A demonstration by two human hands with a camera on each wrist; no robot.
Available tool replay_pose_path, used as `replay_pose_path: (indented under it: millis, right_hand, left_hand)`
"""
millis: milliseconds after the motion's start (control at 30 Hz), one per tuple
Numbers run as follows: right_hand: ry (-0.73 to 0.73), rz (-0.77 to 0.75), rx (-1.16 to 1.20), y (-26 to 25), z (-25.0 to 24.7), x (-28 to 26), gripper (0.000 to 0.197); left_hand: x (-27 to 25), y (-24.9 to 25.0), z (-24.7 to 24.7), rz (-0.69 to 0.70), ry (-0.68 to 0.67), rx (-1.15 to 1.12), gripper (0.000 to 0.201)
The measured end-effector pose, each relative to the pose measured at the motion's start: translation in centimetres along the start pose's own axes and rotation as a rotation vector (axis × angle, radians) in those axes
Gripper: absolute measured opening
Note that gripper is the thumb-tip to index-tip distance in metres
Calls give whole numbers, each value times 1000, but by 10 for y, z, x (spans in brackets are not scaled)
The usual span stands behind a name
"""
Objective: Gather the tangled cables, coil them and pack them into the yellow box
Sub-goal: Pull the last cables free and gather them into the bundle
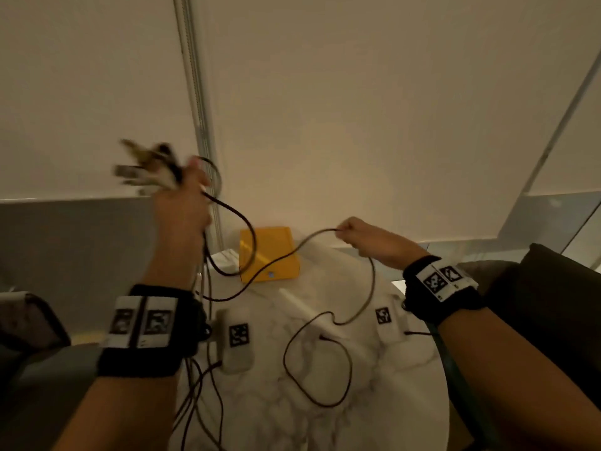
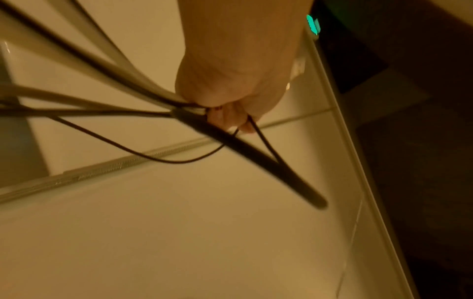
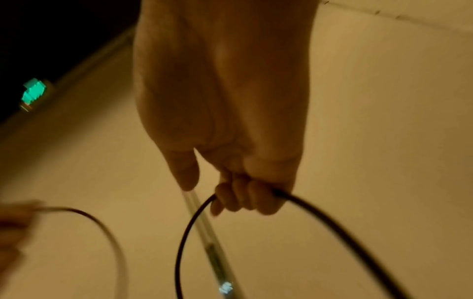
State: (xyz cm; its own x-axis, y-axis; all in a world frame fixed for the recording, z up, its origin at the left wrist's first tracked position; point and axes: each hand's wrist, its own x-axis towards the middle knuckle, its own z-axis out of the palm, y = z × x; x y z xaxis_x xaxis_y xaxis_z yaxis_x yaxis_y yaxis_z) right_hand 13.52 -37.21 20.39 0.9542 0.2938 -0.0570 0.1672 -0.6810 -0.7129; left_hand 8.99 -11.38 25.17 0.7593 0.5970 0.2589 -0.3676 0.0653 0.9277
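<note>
Above the marble table [image 1: 266,402], left hand [image 1: 182,206] clutches bunched cables [image 1: 146,170]; right hand [image 1: 367,239] grips one cable [image 1: 312,239]; no legible writing.

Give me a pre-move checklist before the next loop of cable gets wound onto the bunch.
1. Left hand grips the cable bunch: ok.
2. Right hand pinches the single cable: ok.
3. Cable between the hands hangs free of snags: cannot tell; it crosses in front of the yellow box.
4. All slack lifted off the marble table: not ok; a loop lies there.
5. Box open to receive coils: cannot tell.
</note>
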Motion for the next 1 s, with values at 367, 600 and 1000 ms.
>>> replay_pose_path:
  millis: [367,600,1000]
  right_hand:
    - [314,-437,-122,-82,-11,-15,28]
    - [26,153,68,40,-59,-82,62]
    - [-22,-154,-27,-31,-17,-51,86]
  left_hand:
    - [-17,-33,30,153,-431,254,29]
    - [21,-19,1,111,-261,-121,32]
    - [16,8,26,21,-461,-202,48]
